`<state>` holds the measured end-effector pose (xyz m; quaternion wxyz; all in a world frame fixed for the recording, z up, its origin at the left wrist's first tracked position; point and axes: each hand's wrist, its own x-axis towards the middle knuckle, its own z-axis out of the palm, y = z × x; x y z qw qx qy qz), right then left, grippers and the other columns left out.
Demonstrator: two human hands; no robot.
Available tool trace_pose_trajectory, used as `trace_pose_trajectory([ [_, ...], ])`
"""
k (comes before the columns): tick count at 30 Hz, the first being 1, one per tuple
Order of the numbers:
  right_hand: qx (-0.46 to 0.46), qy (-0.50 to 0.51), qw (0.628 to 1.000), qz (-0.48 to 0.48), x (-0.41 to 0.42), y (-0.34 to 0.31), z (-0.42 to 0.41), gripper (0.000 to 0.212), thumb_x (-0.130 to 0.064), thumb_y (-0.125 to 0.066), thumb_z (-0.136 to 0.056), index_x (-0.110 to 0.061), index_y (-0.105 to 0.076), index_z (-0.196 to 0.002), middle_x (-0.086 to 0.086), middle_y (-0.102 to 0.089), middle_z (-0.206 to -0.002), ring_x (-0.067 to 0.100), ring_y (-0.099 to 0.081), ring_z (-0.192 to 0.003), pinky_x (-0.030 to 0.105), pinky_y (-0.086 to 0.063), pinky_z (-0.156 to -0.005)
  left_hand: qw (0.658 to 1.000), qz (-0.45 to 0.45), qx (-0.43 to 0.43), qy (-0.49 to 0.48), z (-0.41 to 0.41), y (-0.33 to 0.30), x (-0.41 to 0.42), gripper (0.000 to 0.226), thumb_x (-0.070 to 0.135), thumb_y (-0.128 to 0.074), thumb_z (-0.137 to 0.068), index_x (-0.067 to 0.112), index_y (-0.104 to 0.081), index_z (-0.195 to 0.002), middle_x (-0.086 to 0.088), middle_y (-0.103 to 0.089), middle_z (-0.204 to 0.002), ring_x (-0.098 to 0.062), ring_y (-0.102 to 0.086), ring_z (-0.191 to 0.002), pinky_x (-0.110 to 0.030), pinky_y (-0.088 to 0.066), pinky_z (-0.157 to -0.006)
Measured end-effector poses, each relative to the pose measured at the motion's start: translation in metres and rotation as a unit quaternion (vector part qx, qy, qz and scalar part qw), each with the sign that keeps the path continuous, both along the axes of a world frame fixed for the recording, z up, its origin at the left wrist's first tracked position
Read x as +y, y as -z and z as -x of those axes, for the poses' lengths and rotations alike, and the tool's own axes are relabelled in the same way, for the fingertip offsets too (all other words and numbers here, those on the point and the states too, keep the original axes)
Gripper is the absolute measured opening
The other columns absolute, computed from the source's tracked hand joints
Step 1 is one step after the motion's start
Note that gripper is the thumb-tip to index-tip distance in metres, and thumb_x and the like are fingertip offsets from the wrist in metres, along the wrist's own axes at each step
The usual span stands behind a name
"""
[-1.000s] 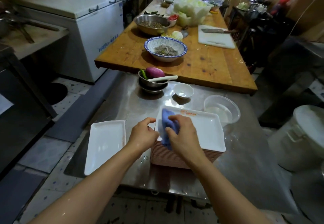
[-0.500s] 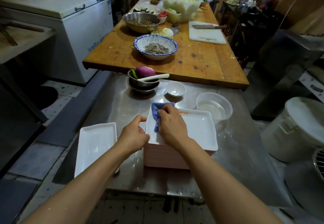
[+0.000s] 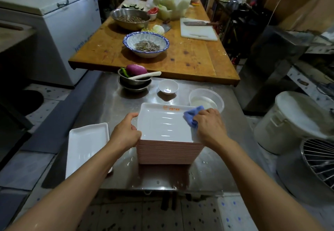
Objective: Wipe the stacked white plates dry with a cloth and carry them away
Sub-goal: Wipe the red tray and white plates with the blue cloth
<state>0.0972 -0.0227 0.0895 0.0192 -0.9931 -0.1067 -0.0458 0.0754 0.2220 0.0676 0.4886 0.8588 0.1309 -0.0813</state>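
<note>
metal bowl (image 3: 135,82): purple onion (image 3: 136,69) | clear tub (image 3: 206,99): liquid

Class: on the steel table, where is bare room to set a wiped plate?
Bare steel lies between the nested metal bowls and the loose white rectangular plate, and right of the pink-edged plate stack. Behind the stack, small white bowl and clear plastic tub crowd.

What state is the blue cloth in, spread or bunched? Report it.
Bunched: the blue cloth sits crumpled under the right hand on the top white plate.
</note>
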Motion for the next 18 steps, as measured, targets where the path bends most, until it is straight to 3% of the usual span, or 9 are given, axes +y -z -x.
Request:
trace_pose_trajectory([
  [4,0.061,-0.01,0.996,-0.058,-0.002,-0.001,0.034,0.022,-0.007,-0.049,-0.09,-0.015,-0.067,-0.099,0.003,-0.057,-0.116,0.02,-0.05,-0.101,0.031,-0.045,-0.084,1.0,0.008,-0.004,-0.003,0.002,0.001,-0.002,0.065,-0.003,-0.057,-0.08,0.031,-0.043,-0.134,-0.006,-0.053,-0.069,-0.021,-0.056,-0.062,-0.039,-0.054,-0.061],
  [7,0.074,-0.019,0.991,-0.111,0.012,0.0,0.059,0.032,0.003,-0.048,-0.085,-0.014,-0.061,-0.109,0.002,-0.053,-0.12,0.021,-0.043,-0.107,0.026,-0.038,-0.085,0.999,0.046,-0.007,-0.005,0.004,0.001,-0.001,0.065,-0.005,-0.056,-0.081,0.03,-0.045,-0.134,-0.004,-0.051,-0.065,-0.017,-0.053,-0.057,-0.032,-0.048,-0.054],
  [13,0.126,-0.115,0.964,-0.202,0.081,-0.003,0.062,0.044,0.002,-0.048,-0.086,-0.013,-0.051,-0.127,0.002,-0.043,-0.13,0.02,-0.035,-0.118,0.022,-0.029,-0.096,0.986,0.163,0.025,-0.008,0.009,0.0,0.007,0.057,0.001,-0.052,-0.09,0.034,-0.045,-0.136,0.0,-0.057,-0.063,-0.007,-0.052,-0.047,-0.019,-0.046,-0.047],
  [16,0.166,-0.129,0.948,-0.238,0.106,-0.005,0.053,0.043,0.001,-0.043,-0.088,-0.009,-0.054,-0.128,0.009,-0.043,-0.131,0.023,-0.035,-0.12,0.021,-0.025,-0.099,0.983,0.18,0.033,0.007,0.008,-0.001,0.01,0.053,0.005,-0.043,-0.094,0.038,-0.044,-0.135,0.007,-0.062,-0.056,-0.004,-0.053,-0.042,-0.017,-0.044,-0.044],
  [18,0.172,-0.128,0.947,-0.241,0.11,-0.004,0.045,0.041,0.001,-0.041,-0.088,-0.008,-0.059,-0.123,0.013,-0.047,-0.127,0.027,-0.039,-0.118,0.024,-0.027,-0.098,0.984,0.172,0.035,0.007,0.005,-0.001,0.011,0.053,0.005,-0.039,-0.095,0.036,-0.042,-0.138,0.005,-0.062,-0.063,-0.005,-0.052,-0.043,-0.018,-0.044,-0.044],
])
